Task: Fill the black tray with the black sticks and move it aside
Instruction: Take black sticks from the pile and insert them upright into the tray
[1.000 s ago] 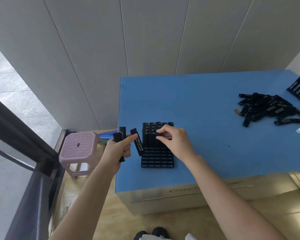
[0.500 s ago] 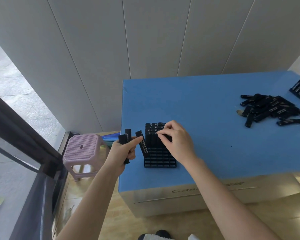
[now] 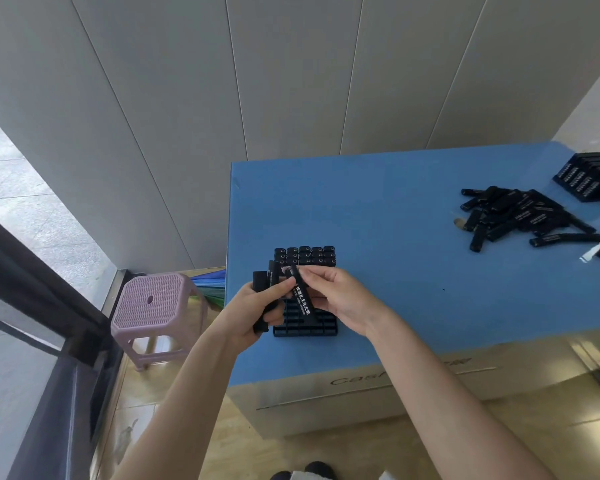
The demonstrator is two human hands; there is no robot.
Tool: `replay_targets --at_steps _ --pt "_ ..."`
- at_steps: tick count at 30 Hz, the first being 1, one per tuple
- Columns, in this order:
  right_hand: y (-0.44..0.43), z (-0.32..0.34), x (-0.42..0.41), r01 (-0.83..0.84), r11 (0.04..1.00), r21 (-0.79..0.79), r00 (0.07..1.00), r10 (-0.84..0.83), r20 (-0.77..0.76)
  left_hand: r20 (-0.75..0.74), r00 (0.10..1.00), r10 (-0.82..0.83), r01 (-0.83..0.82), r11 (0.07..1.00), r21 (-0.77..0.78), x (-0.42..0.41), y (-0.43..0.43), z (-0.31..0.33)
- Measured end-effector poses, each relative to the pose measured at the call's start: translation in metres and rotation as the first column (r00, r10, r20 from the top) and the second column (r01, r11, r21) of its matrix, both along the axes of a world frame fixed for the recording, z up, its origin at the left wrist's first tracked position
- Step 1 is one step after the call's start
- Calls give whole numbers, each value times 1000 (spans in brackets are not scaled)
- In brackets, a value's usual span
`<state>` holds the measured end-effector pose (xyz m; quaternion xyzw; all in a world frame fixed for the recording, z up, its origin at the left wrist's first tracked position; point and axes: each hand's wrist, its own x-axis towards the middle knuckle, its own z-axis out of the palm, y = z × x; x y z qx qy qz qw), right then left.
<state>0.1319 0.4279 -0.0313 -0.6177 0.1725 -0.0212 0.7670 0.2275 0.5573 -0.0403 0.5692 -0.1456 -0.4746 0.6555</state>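
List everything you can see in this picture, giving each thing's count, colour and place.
tray: one, black, table's near left, partly filled
standing sticks: several rows, black, tray's far end
loose sticks: one pile, black, table's far right
second tray: one, black, filled, right edge of view
table: one, blue top, against the wall
stool: one, pink, floor left of table
left hand: grips spare sticks, black
right hand: pinches one printed stick above the tray
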Motion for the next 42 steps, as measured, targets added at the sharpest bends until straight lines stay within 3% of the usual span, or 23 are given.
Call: replay_targets --at_steps 7,11,14,17,26,31,37,42 --pt "-8 -4 -9 7 997 74 999 -4 -34 0 1000 2 -2 1000 -10 -7 -5 2" --pt "-14 -4 -7 201 960 -195 980 -196 44 -19 997 72 -72 997 35 -5 -7 2" --pt "-27 -3 -6 362 851 -380 932 -324 161 -74 989 128 -123 990 74 -2 -3 0" --pt "-34 -8 -6 412 710 -571 910 -350 221 -126 977 170 -154 980 123 1 4 -4" --pt "-28 -30 -2 329 454 -828 939 -251 236 -61 976 207 -190 959 208 -2 11 -4" --pt "-34 -29 -2 308 401 -863 948 -201 246 -52 977 205 -193 965 175 -1 12 -2" --pt "-40 -27 1 266 416 -869 962 -175 211 14 982 187 -186 967 173 -4 9 -2" --pt "-44 -21 4 143 293 -945 988 -98 119 78 986 147 -160 967 201 -10 8 3"
